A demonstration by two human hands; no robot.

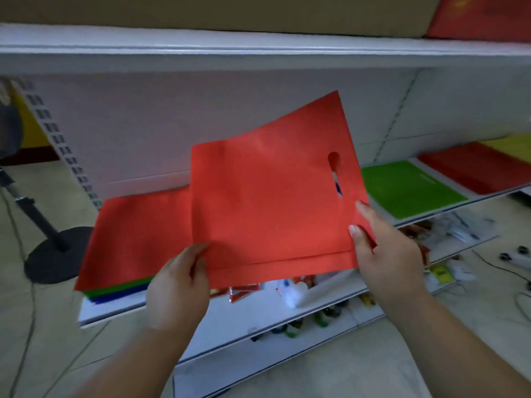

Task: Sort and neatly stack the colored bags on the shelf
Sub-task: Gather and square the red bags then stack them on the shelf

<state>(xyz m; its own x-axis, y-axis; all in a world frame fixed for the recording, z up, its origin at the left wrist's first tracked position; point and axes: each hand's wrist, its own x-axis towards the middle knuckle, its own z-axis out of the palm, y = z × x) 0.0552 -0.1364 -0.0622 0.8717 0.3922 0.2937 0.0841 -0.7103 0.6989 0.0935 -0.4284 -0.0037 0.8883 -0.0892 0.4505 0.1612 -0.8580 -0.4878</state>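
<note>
Red bag (270,202) hangs above the shelf (120,310), pinched in my left hand (179,285) and right hand (385,254). I should line its edges up over the red pile (138,237) at the shelf's left end, then lay it flat.

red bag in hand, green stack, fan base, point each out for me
red bag (267,202), head view, middle of its face
green stack (408,188), head view, top sheet's centre
fan base (54,257), head view, top of the black disc
</note>
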